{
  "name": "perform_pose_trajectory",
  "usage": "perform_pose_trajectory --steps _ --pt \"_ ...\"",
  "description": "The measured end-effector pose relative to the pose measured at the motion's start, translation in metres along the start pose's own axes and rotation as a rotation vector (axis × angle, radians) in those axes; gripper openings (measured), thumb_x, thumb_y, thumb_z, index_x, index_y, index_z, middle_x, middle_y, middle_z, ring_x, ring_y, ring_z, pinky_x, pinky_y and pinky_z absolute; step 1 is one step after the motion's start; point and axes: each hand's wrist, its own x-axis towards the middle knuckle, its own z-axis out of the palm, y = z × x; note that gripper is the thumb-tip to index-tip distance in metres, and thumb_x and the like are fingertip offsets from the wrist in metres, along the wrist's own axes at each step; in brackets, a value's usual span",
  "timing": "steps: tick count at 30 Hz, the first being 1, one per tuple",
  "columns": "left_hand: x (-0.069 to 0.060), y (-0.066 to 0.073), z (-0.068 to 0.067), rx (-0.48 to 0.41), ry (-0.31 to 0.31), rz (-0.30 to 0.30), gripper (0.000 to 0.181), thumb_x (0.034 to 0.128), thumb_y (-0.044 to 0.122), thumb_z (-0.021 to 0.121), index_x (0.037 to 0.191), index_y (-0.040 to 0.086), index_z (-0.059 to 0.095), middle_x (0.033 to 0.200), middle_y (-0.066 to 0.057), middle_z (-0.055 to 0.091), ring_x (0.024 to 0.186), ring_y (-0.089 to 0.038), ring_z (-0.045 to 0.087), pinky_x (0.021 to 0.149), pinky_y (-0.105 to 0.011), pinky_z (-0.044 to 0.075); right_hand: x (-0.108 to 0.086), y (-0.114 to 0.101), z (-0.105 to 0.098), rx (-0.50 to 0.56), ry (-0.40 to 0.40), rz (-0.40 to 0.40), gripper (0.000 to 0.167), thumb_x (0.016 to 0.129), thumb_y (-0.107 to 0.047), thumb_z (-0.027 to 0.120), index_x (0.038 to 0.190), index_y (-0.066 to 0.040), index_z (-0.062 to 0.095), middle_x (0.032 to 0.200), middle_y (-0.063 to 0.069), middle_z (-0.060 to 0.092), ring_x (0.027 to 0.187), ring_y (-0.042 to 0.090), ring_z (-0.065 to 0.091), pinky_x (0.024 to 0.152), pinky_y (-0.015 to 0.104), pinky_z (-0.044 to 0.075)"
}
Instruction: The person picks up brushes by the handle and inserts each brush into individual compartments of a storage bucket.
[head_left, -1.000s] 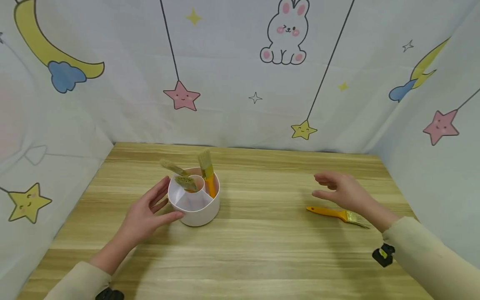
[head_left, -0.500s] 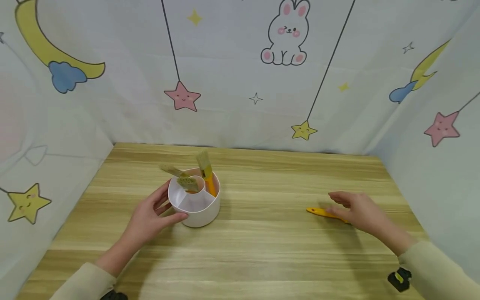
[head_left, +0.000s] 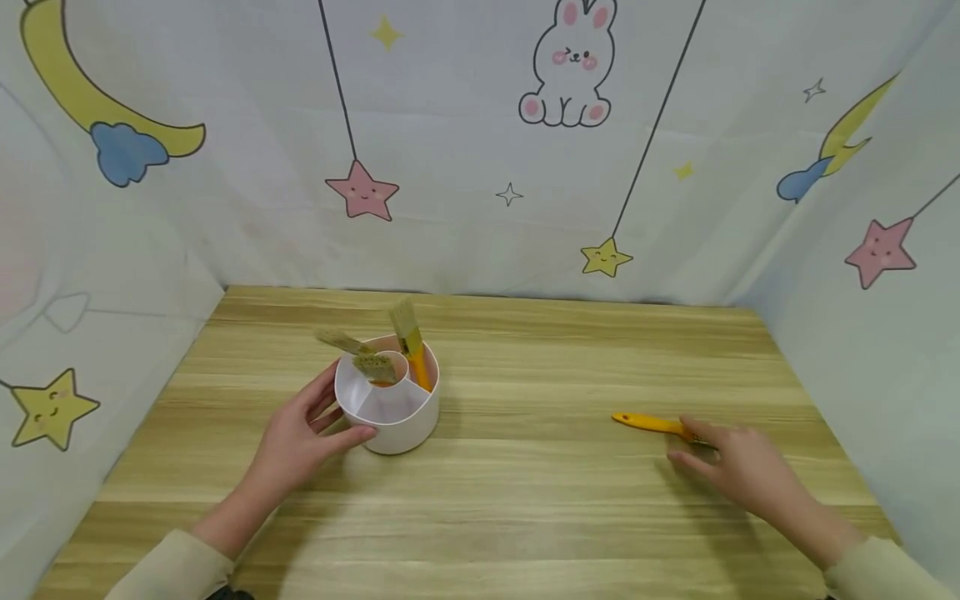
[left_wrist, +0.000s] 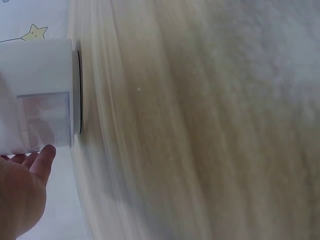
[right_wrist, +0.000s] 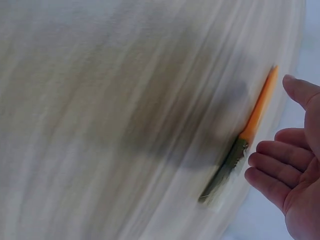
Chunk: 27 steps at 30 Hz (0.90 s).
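A white round compartment organizer (head_left: 403,433) stands at the left of the table in the head view. My left hand (head_left: 296,437) holds it by its left side, the thumb at the front and the fingers farther back. One orange-handled paintbrush (head_left: 418,362) leans bristles up in its rear right section. Two more brushes show bristles (head_left: 375,367) at or behind the central tube. A flat paintbrush (head_left: 645,422) lies on the table at the right. My right hand (head_left: 742,467) hovers over its bristle end, hiding that part. In the right wrist view the fingers (right_wrist: 280,172) are apart from the brush.
The wood-grain table (head_left: 517,500) spreads between both hands. A white curtain (head_left: 465,125) with printed stars, moons and a rabbit hangs behind it and along both sides.
My right hand has come down and toward the front right, from above the loose paintbrush's handle to its bristle end. The left hand and the organizer have stayed in place.
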Motion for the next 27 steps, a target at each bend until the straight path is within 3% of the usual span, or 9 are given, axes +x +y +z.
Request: perform_pose_trajectory --steps 3,10,17,27 --pt "-0.001 0.000 0.000 0.000 0.004 -0.002 0.103 0.0847 0.009 0.093 0.168 0.003 0.032 0.164 -0.022 0.045 0.146 -0.040 0.049 0.104 -0.014 0.051 -0.005 0.001 0.004 -0.017 0.026 -0.009 0.058 0.090 -0.040 0.087 0.130 0.001 0.075 0.111 0.027 0.077 0.081 0.036 0.076 0.075 0.060 0.063" --pt "-0.001 0.000 0.002 -0.006 0.010 0.004 0.103 0.0850 0.009 0.093 0.168 0.004 0.032 0.166 -0.021 0.042 0.148 -0.040 0.047 0.104 -0.013 0.051 -0.006 0.000 0.010 -0.011 0.091 -0.073 0.053 0.088 -0.035 0.089 0.128 -0.003 0.077 0.116 0.024 0.077 0.090 0.043 0.077 0.081 0.063 0.063" --pt "-0.001 -0.002 0.003 0.005 0.017 0.011 0.102 0.0849 0.010 0.093 0.168 0.005 0.033 0.165 -0.020 0.044 0.148 -0.039 0.048 0.105 -0.016 0.051 0.006 -0.001 0.020 -0.029 0.209 -0.195 0.052 0.081 -0.025 0.093 0.125 -0.006 0.076 0.112 0.020 0.079 0.084 0.041 0.077 0.067 0.058 0.064" --pt "-0.002 -0.004 0.003 0.003 0.024 0.015 0.102 0.0850 0.012 0.093 0.168 0.006 0.033 0.165 -0.020 0.044 0.149 -0.037 0.047 0.105 -0.015 0.051 0.030 -0.011 0.026 -0.021 0.133 -0.229 0.054 0.088 -0.029 0.089 0.133 -0.003 0.073 0.127 0.024 0.074 0.106 0.044 0.075 0.086 0.061 0.064"
